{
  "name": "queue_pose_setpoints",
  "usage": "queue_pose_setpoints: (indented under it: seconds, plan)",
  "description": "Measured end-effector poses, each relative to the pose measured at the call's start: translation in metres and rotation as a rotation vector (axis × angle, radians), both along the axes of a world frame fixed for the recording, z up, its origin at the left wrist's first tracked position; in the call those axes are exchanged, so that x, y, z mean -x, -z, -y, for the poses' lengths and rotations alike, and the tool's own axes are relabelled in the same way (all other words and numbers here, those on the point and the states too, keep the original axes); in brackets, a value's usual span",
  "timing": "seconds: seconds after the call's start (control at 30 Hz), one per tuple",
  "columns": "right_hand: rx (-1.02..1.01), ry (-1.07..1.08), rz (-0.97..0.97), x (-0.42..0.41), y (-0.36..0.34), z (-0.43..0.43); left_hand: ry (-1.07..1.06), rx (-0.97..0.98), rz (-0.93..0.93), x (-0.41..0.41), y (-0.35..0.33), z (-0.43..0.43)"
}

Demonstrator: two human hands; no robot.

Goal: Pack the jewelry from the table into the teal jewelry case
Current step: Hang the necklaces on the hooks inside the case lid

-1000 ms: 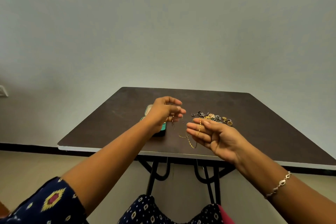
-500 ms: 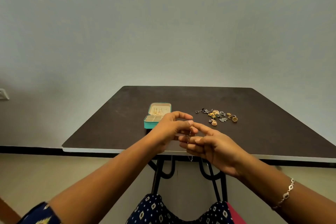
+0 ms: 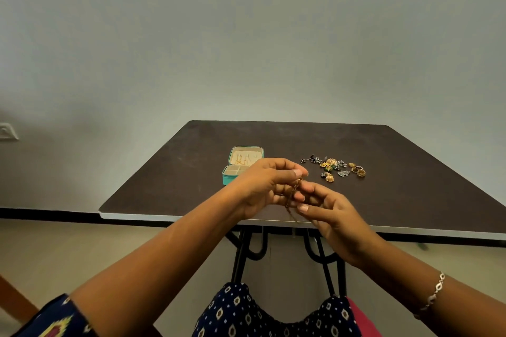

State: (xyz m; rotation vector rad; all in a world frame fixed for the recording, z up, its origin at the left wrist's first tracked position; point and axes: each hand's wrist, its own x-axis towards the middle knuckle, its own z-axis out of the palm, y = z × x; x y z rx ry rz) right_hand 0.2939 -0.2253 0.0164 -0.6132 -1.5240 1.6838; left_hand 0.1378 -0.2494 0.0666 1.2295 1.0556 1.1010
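A thin gold chain [image 3: 292, 201] hangs bunched between my two hands above the table's near edge. My left hand [image 3: 267, 187] pinches its upper end with thumb and forefinger. My right hand [image 3: 325, 210] touches the chain from the right, fingers curled around it. The teal jewelry case [image 3: 229, 178] lies open on the table behind my left hand, with gold pieces in its cream lid; its front is partly hidden by my hand. A heap of jewelry [image 3: 332, 168], earrings and rings, lies on the table to the right of the case.
The dark brown table [image 3: 410, 172] stands on black metal legs against a pale wall. A bracelet [image 3: 435, 293] is on my right wrist. A wall socket [image 3: 6, 131] is at the far left. My patterned clothing fills the bottom of the view.
My hands came together and drew back toward the table's near edge. The chain, earlier draped loosely between them, is now gathered into a short bunch. The case has come into view.
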Motion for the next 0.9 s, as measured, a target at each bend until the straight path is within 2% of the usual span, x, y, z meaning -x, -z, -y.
queue_pose_setpoints:
  seconds: [0.13, 0.23, 0.47, 0.73, 0.9]
  plan:
    - [0.121, 0.061, -0.018, -0.002, 0.005, -0.003, -0.036, -0.018, 0.102, 0.005, -0.005, -0.002]
    - [0.183, 0.024, -0.026, -0.003, 0.007, -0.006, -0.101, 0.000, 0.245, 0.013, -0.010, -0.004]
    - [0.199, -0.056, -0.137, -0.009, 0.004, -0.013, -0.287, 0.117, 0.447, 0.024, -0.007, -0.008]
    - [0.238, 0.142, -0.274, -0.013, -0.007, -0.026, -0.312, 0.128, 0.394, 0.022, 0.016, -0.013]
    - [0.235, 0.220, -0.207, -0.010, -0.017, -0.039, -0.249, 0.121, 0.348, 0.014, 0.040, -0.012]
